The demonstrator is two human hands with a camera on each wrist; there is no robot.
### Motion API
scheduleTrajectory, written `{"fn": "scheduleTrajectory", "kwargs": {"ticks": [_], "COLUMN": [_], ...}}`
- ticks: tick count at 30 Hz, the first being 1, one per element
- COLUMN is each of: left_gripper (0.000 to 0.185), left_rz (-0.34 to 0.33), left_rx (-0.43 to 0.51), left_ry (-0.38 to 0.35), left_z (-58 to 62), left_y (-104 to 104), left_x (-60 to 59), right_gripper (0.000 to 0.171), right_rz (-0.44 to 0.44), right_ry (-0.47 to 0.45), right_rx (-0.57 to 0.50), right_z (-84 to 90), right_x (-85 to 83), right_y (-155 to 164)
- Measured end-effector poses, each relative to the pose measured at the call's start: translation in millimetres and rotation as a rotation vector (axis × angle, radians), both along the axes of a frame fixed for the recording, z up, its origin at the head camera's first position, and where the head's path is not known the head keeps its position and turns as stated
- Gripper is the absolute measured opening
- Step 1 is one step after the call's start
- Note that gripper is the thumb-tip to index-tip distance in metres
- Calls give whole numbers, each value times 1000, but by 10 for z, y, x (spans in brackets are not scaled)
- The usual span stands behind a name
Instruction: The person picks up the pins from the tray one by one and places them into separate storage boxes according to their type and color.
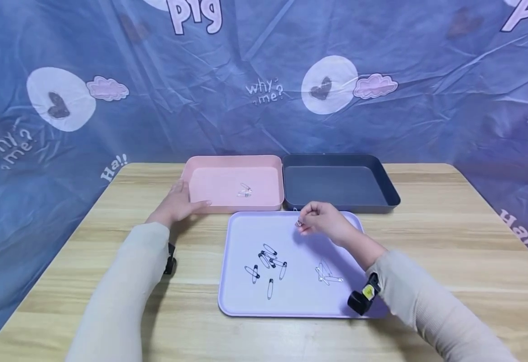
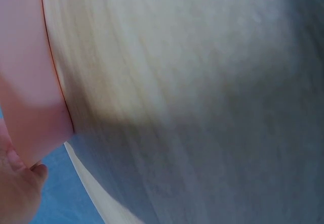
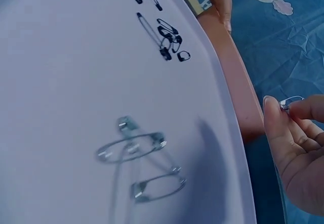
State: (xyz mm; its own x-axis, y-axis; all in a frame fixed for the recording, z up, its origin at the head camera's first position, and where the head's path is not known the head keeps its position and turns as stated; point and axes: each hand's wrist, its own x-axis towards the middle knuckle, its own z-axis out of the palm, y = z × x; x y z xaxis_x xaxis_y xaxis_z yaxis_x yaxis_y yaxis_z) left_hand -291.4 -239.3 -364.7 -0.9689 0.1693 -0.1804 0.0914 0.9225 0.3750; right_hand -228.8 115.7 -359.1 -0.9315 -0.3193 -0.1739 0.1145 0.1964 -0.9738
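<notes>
Near the tray's [image 1: 291,302] far edge, my right hand's [image 1: 323,221] pinching a safety pin [image 3: 283,104], my spread left hand [image 1: 176,202] touching the pink box [image 1: 218,183].

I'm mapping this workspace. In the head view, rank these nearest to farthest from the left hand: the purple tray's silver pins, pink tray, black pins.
1. Pink tray: its left end touches the left hand.
2. Black pins: left part of the purple tray.
3. Silver pins: right part.
</notes>
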Motion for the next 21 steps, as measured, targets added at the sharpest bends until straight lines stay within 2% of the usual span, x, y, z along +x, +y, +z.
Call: {"fn": "scheduleTrajectory", "kwargs": {"ticks": [13,21], "left_gripper": [109,106], "left_rz": [-1,9], "left_rx": [-26,-31], "left_ry": [6,2], "left_z": [-25,-32], "left_y": [-6,-12], "left_x": [-32,-45], "right_gripper": [9,9], "right_rz": [-31,-65], "right_ry": [9,24], "right_rx": [-34,-82], "right_z": [83,67], "right_x": [-304,-472], "right_y": [-328,-511]}}
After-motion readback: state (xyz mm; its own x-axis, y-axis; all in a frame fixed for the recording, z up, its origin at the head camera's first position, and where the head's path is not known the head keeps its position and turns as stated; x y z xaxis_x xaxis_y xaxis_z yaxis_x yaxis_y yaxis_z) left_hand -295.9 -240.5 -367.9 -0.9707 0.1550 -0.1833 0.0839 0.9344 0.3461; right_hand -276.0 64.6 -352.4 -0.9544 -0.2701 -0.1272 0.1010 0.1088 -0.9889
